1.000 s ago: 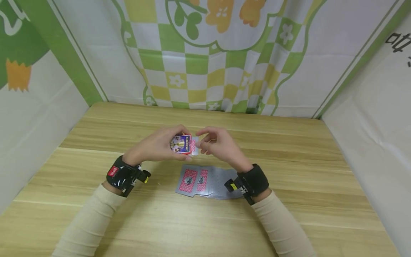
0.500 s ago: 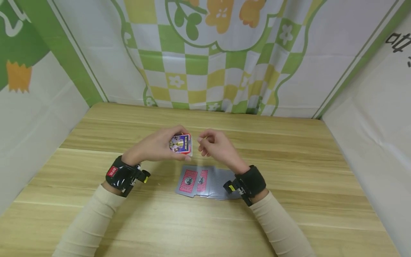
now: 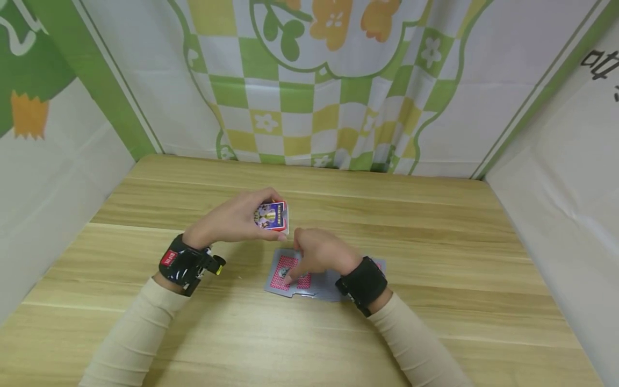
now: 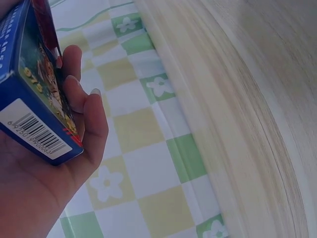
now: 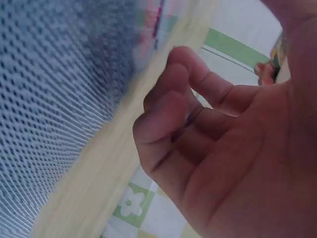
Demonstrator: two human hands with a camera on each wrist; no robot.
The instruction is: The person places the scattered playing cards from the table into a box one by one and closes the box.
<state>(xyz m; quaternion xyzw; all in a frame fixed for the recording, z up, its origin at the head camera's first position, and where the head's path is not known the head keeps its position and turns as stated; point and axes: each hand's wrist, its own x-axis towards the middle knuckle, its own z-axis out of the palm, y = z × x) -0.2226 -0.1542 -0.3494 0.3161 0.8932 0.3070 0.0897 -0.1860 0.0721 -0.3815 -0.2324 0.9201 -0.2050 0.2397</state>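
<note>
My left hand (image 3: 234, 217) grips a playing card box (image 3: 272, 216) with a blue front and red edges, held above the table with its end toward the right. In the left wrist view the box (image 4: 34, 89) shows a barcode, and my fingers (image 4: 96, 119) wrap its side. A spread row of playing cards (image 3: 280, 277) lies face down nearer to me, with red patterned backs and grey borders. Over the row's left part is my right hand (image 3: 324, 251), thumb and forefinger spread. The right wrist view shows its other fingers (image 5: 161, 119) loosely bent beside the cards (image 5: 59, 74).
The wooden table (image 3: 435, 231) reaches back to a green and yellow checked curtain (image 3: 309, 107). White cloth walls (image 3: 556, 177) stand at both sides. Each wrist wears a black strap (image 3: 365, 282) with a small camera.
A card jutting from the box's right end no longer shows. My right hand has dropped from beside the box toward me, over the row of cards. The left hand stays nearly still.
</note>
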